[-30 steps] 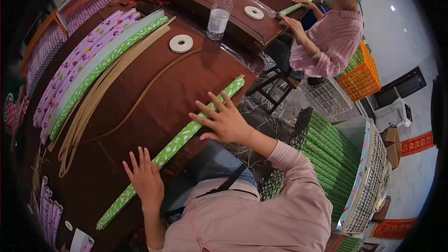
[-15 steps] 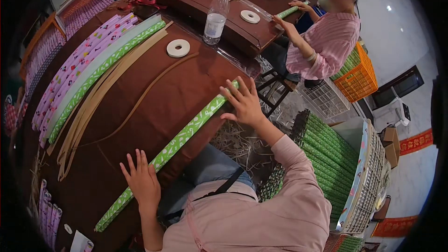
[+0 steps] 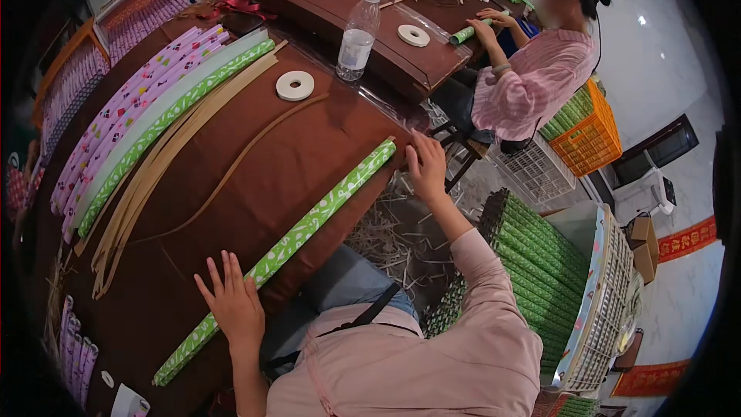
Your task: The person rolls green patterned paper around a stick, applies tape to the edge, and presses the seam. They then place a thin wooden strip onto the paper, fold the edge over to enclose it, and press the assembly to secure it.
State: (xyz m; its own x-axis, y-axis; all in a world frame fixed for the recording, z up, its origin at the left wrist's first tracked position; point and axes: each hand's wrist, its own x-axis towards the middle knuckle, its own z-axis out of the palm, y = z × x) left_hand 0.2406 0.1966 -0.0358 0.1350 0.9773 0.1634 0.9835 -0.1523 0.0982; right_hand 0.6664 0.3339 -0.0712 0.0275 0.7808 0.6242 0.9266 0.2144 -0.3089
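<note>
Head view: beside your table (image 3: 309, 162), the white basket (image 3: 598, 347) holds green rolls (image 3: 532, 259); the orange crate (image 3: 594, 137) beyond holds more. The patterned roll (image 3: 289, 242) crosses the table under your left hand (image 3: 236, 305), fingers spread; your right hand (image 3: 427, 171), fingers extended, hovers near its far end.

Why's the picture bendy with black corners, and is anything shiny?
Head view: probably a wide lens, bowing the purple rolls and blackening corners, while the green roll looks nearly straight; head view: small glare spots on the pale surface, upper right.
</note>
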